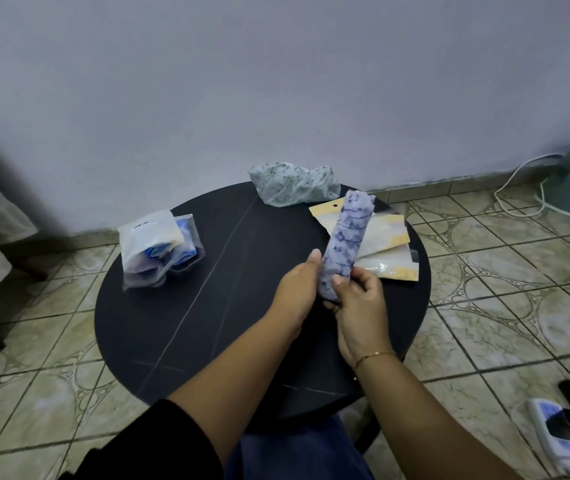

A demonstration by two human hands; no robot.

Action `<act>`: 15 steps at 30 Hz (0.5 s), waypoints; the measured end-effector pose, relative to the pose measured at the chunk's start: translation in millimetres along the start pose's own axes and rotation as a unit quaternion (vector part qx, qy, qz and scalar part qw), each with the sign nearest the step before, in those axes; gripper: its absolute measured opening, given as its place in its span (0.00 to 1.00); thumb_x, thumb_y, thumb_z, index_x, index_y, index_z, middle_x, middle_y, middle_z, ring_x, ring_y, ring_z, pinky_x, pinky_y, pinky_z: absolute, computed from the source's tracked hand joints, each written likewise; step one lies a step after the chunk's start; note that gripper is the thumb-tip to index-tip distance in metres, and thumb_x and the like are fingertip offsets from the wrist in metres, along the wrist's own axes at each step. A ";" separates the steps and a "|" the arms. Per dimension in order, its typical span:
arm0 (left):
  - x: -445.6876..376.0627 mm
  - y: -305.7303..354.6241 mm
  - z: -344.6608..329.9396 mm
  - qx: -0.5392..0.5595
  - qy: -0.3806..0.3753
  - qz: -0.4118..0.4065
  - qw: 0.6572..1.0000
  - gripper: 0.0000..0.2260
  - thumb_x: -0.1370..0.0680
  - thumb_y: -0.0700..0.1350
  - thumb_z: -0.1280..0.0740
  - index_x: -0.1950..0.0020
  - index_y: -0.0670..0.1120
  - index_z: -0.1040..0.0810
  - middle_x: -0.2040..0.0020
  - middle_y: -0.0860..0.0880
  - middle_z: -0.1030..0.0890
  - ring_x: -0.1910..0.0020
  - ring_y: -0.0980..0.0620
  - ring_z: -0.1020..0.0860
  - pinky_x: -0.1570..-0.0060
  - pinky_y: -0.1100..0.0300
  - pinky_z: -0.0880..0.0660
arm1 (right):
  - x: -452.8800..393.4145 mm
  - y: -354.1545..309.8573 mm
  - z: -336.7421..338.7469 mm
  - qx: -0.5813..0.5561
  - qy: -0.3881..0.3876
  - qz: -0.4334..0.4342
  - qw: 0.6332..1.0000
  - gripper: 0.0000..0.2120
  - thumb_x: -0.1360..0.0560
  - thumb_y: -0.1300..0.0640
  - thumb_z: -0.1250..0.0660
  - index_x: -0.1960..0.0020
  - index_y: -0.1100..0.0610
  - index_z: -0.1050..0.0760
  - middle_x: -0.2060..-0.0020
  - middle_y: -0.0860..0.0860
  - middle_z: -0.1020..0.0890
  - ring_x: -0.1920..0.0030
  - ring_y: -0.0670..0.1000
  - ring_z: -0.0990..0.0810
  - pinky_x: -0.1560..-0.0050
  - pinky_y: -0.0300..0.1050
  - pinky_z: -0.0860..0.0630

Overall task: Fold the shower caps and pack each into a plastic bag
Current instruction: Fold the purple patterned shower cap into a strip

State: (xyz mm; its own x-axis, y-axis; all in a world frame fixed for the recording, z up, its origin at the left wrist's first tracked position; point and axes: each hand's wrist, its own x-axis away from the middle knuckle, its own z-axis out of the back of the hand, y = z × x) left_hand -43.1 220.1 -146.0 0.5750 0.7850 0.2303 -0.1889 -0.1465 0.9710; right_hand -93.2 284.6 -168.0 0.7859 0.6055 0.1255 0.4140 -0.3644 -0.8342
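The fingers (314, 259) of the left hand (295, 292) lie almost straight along the left side of a folded purple shower cap (344, 244), with the thumb tip up near its middle. The fingers of the right hand (356, 306) are curled round the bottom end of the cap, and the thumb presses on its front. Both hands hold the cap up above the round black counter (186, 306). The cap is folded into a long, thin shape and leans up and to the right.

On the left side of the counter sit a few clear plastic bags (157, 249), each already packed. Blue and purple folded things show through them. On the right side lie flat empty bags (380, 237) with yellow edges, partly under the cap. At the far edge sits a crumpled pale green shower cap (294, 185) with a small flower print.

The words on the white label on the packed bags are too blurry to read. How many bags are in each pile is hard to tell. The bottom tip of the purple cap is hidden inside the right hand.

Both arms reach forward from the bottom of the view. The left arm has a black sleeve (172, 441) pushed up. The right wrist has a thin gold bracelet (373, 356).
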 end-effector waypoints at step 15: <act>-62.2 28.3 -36.6 -0.227 0.052 -0.061 0.971 0.14 0.25 0.52 0.32 0.40 0.56 0.23 0.39 0.48 0.26 0.34 0.48 0.35 0.37 0.57 0.33 | -2.0 3.8 -3.9 -0.019 0.153 0.054 0.987 0.09 0.20 0.63 0.41 0.41 0.57 0.34 0.48 0.53 0.20 0.54 0.45 0.19 0.57 0.41 0.22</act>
State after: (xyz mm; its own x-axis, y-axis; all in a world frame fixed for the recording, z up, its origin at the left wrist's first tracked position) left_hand -113.4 189.1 -135.2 0.5364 0.8397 0.0848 -0.4692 0.2131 0.8570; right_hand -91.4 279.2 -169.3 0.9260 0.3221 0.1970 0.3317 -0.4449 -0.8319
